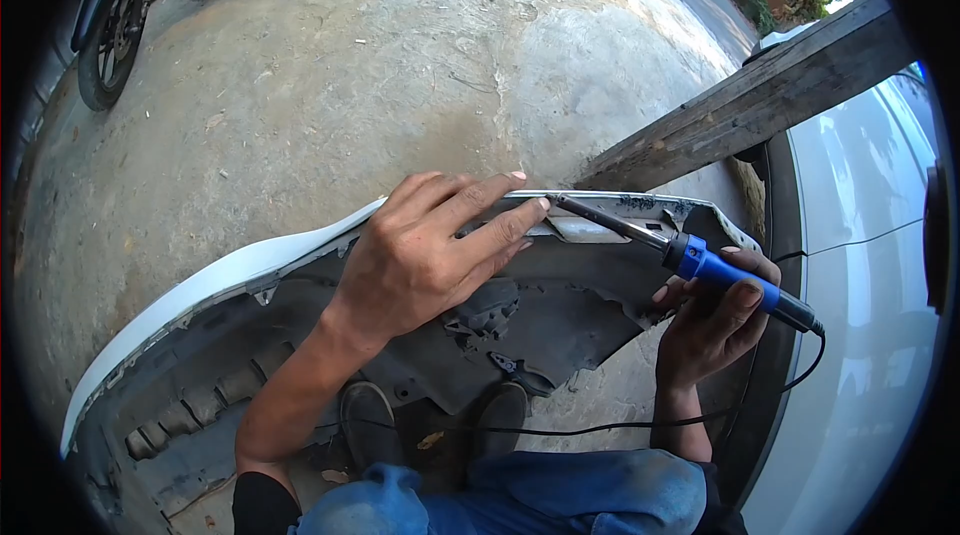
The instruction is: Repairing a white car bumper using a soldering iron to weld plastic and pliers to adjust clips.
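My right hand (715,320) is wrapped round the blue handle of a soldering iron (735,280), whose metal shaft slants up and left. Its tip meets the upper edge of a white car bumper (250,260), which lies with its dark inner side toward me. At that edge, my left hand (430,235) rests with fingers stretched out and apart. One fingertip is right beside the iron's tip, another reaches over the rim. Small dark marks show along the edge right of the tip. Behind the left hand, part of the rim is hidden.
A black cord (600,427) runs from the iron across my legs. Pliers (520,372) lie between my shoes inside the bumper. A wooden post (760,95) slants down behind the edge. To the right is a light-coloured car body (860,335); a motorcycle wheel (110,35) stands far left.
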Motion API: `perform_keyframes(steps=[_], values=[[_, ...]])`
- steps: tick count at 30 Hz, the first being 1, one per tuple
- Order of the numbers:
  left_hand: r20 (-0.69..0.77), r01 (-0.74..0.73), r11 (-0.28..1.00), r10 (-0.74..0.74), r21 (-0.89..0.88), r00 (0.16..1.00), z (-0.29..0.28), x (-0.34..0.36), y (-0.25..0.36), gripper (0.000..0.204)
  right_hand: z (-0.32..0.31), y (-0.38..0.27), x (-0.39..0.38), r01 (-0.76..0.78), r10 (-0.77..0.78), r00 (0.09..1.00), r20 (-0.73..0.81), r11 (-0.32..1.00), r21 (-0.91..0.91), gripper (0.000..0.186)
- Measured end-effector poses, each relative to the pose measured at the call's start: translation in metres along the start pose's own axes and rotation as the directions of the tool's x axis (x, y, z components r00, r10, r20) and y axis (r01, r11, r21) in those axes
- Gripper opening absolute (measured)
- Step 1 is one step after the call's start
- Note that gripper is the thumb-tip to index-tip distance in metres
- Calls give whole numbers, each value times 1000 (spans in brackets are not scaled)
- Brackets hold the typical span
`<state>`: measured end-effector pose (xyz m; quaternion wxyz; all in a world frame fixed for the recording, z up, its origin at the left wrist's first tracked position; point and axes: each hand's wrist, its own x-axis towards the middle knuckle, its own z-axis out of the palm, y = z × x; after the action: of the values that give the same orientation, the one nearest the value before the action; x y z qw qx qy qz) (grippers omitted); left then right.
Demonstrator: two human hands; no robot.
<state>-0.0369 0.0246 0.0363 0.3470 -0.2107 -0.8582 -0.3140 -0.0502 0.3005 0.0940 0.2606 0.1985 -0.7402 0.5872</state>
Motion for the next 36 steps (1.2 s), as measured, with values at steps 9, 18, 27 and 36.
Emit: perform_keyframes(steps=[9,18,27,36], values=[[-11,-12,1000,12,3,1000,1,0,-1,48,0,1,-2,-21,21,999,-28,1000,1,58],[-20,-28,999,28,32,999,3,-2,-2,49,-4,3,-6,0,0,1000,-21,1000,-2,57],[-32,-44,999,45,28,998,3,-1,-2,50,-1,11,-9,110,-113,993,-26,989,-96,56],[-59,-61,998,62,22,996,4,-1,-3,49,-4,15,-18,89,-91,996,-24,994,-61,58]])
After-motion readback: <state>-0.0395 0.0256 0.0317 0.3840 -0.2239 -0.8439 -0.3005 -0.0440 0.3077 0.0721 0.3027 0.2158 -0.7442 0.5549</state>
